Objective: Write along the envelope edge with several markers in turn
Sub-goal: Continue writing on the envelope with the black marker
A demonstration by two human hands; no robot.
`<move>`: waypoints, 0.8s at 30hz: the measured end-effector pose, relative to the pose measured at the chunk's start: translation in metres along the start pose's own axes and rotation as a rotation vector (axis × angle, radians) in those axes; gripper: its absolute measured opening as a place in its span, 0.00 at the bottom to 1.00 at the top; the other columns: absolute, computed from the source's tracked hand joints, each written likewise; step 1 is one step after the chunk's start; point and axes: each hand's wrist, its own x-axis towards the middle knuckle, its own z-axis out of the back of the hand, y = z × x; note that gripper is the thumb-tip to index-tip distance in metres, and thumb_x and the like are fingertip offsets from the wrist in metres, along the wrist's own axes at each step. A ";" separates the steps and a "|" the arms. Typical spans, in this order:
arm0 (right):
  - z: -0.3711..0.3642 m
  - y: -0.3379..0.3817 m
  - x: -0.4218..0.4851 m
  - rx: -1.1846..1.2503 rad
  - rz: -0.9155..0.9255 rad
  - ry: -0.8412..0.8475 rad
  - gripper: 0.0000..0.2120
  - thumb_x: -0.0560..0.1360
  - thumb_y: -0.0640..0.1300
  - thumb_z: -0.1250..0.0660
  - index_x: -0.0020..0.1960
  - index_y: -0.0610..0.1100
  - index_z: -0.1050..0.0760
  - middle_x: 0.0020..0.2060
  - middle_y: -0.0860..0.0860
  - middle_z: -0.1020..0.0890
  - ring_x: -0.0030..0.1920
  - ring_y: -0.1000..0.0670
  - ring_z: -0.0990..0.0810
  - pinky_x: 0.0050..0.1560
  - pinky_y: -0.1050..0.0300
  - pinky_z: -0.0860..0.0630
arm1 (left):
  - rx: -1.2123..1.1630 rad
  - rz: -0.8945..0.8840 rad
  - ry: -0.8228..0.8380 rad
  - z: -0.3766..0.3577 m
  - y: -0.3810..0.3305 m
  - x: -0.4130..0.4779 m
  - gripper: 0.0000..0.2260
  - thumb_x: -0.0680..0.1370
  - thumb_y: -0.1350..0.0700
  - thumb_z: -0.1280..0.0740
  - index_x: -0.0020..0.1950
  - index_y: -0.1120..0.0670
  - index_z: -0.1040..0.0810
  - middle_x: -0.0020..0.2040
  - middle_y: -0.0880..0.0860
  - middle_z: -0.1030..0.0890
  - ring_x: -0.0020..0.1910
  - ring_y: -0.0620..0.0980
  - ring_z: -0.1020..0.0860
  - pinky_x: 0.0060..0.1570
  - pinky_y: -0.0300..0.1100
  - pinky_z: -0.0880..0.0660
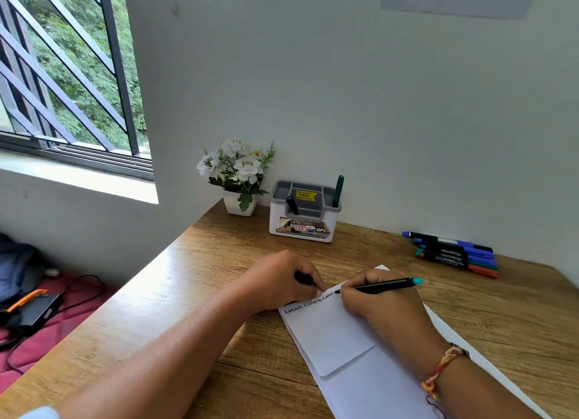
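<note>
Envelope [332, 334] is white and lies flat on the wooden worktop [219, 255], lower middle of the frame, running off toward the lower right. The right hand [385, 306] has its fingers curled round a black marker [379, 285] with a teal end, the tip touching the envelope's top edge right after a row of handwriting. The left hand [279, 281] sits at that same edge, fingers curled round a small black piece [302, 277]. The spare markers [454, 254] are piled at the right by the wall. The desk organizer [302, 213] and flower pot [239, 204] are up at the back.
</note>
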 end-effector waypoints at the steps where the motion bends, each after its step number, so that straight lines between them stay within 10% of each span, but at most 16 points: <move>1: 0.000 0.000 0.000 0.003 0.008 -0.001 0.04 0.69 0.43 0.25 0.36 0.51 0.14 0.34 0.59 0.14 0.38 0.60 0.18 0.36 0.67 0.27 | 0.003 0.001 0.000 0.000 0.000 0.000 0.07 0.74 0.51 0.27 0.48 0.38 0.15 0.46 0.35 0.16 0.47 0.36 0.21 0.49 0.39 0.21; 24: 0.000 -0.003 0.002 -0.003 0.010 -0.003 0.05 0.69 0.43 0.25 0.37 0.52 0.14 0.35 0.63 0.14 0.40 0.61 0.17 0.39 0.64 0.24 | 0.002 0.012 -0.006 0.000 -0.001 -0.001 0.07 0.74 0.51 0.27 0.48 0.38 0.15 0.44 0.33 0.17 0.45 0.33 0.22 0.39 0.29 0.29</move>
